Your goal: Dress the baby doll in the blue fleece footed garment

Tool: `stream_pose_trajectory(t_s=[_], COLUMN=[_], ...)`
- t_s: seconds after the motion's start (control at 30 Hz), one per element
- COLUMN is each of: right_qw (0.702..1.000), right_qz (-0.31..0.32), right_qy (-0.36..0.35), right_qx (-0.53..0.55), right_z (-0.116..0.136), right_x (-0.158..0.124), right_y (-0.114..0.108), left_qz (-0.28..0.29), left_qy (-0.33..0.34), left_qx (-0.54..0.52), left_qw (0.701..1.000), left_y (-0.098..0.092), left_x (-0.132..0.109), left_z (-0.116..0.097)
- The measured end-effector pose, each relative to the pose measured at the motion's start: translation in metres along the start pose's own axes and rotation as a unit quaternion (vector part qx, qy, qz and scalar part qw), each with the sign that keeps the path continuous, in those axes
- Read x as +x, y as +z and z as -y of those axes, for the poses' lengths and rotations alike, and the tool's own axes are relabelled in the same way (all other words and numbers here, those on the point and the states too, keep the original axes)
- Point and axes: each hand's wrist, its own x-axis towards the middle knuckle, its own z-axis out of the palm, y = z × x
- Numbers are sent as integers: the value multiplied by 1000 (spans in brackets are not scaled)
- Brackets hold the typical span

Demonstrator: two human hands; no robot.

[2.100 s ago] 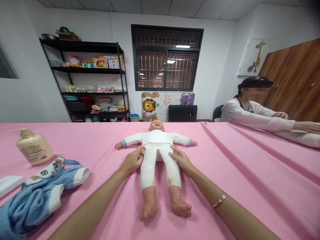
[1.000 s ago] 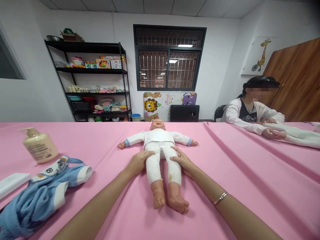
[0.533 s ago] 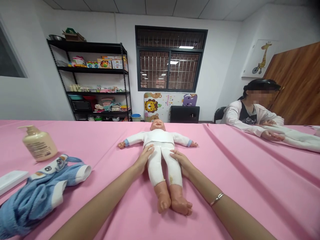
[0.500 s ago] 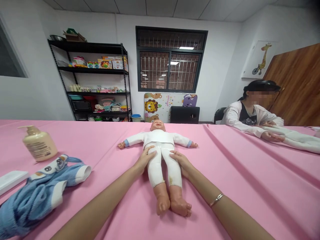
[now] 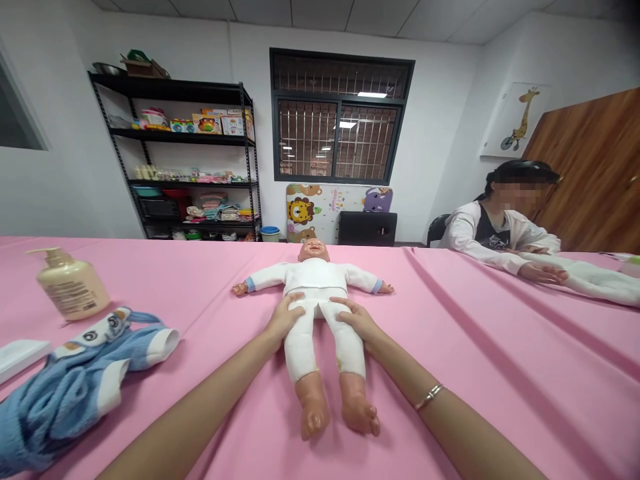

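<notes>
Doll (image 5: pixel 316 277) on its back, middle of the pink cloth (image 5: pixel 460 393), head far, bare feet near, arms spread, white suit with blue cuffs. Left hand (image 5: pixel 285 319) clamped round its left-side thigh, right hand (image 5: pixel 361 321) round the right-side one, hands apart from each other; most fingers tucked out of sight at the outer legs, can't tell how tight. Forearms (image 5: pixel 480 433) cut off at near edge, bracelet (image 5: pixel 429 397) on the right one. Blue garment (image 5: pixel 70 400) bunched near left, cut off; white slab (image 5: pixel 20 359) just beside it also cut off, can't tell what. Pump bottle (image 5: pixel 73 287) upright beyond the garment, label unreadable. These fill the left side, well apart from the doll. Far right: person (image 5: pixel 480 233), hand at a white-clothed form (image 5: pixel 597 280) cut off by the edge. Far: shelf (image 5: pixel 175 137), contents mostly too small; black panel (image 5: pixel 367 229) blocks part of the printed mat (image 5: pixel 325 200) under the window (image 5: pixel 337 117)
</notes>
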Motion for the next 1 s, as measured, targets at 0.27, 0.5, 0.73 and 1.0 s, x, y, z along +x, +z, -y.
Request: stream_pose_trajectory(t_s=[0.27,0.5,0.73,1.0], right_qw=[996,983,999,995], right_qz=[36,45,-35,-15], right_qy=[62,103,35,-39], right_qx=[59,142,12,-87], right_z=[-1,0,-2,-14], right_x=[-7,-4,-6,1], right_y=[6,4,13,11], left_qz=[8,-4,-114,-30], left_qy=[13,22,86,144], left_qx=[-30,-13,108,178], left_qw=[999,1000,984,973], left_y=[0,1,5,4], left_x=[-2,-1,-5,-10], left_z=[1,5,15,9])
